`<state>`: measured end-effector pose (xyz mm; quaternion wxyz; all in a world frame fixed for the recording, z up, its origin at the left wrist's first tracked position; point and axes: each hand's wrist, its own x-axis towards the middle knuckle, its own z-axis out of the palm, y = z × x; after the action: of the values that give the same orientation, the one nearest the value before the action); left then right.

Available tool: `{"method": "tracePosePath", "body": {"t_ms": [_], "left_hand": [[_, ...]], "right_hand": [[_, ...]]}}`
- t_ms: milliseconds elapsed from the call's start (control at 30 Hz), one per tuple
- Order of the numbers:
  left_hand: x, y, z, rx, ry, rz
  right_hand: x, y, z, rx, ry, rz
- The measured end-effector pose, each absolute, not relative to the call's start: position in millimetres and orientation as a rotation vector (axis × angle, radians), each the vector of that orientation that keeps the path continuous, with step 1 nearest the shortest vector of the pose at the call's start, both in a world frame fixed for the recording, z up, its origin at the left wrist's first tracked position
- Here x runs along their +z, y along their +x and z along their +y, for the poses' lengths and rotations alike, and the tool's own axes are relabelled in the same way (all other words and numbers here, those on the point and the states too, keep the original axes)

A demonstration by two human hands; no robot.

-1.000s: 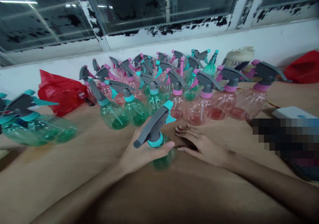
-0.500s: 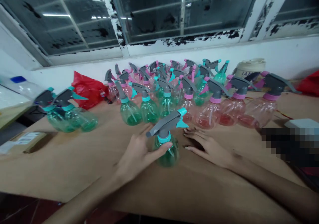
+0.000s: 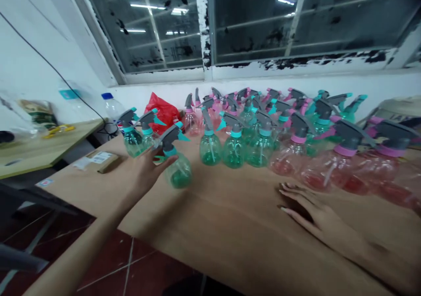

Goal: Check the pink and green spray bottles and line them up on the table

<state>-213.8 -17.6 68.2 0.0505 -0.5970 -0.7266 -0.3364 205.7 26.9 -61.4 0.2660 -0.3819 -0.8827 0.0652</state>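
Note:
My left hand (image 3: 149, 171) grips a green spray bottle (image 3: 177, 173) with a grey trigger head and teal collar, holding it just above the brown table (image 3: 230, 226) at the left. It is close to two other green spray bottles (image 3: 138, 133) standing near the table's left edge. My right hand (image 3: 315, 212) lies flat on the table at the right, fingers stretched out, holding nothing. Just beyond it stand pink spray bottles (image 3: 332, 169). A crowd of several green and pink spray bottles (image 3: 250, 125) fills the back of the table under the window.
A red plastic bag (image 3: 163, 112) lies behind the bottles at the left. A small cardboard box (image 3: 101, 161) sits near the table's left corner. A second table (image 3: 42, 149) with a water bottle (image 3: 112, 107) stands further left, with dark red floor (image 3: 108, 265) below.
My left hand has carried the green spray bottle leftward, from beside my right hand towards the two bottles at the left edge. My right hand stayed flat on the table. The camera swung left.

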Motion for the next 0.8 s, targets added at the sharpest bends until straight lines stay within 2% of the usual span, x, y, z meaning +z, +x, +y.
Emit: {"method": "tracePosePath", "body": {"t_ms": [367,800], "left_hand": [[71.3,-231.5,36.9,-1.004,-1.779,-2.183],[69.2,-252.0,55.4,-0.929,-1.755,-2.166]], "right_hand": [[-58.5,153.8,-1.6,0.100,-0.875,-2.569],[-60.0,154.6,-1.5,0.132,-0.968,-2.577]]}}
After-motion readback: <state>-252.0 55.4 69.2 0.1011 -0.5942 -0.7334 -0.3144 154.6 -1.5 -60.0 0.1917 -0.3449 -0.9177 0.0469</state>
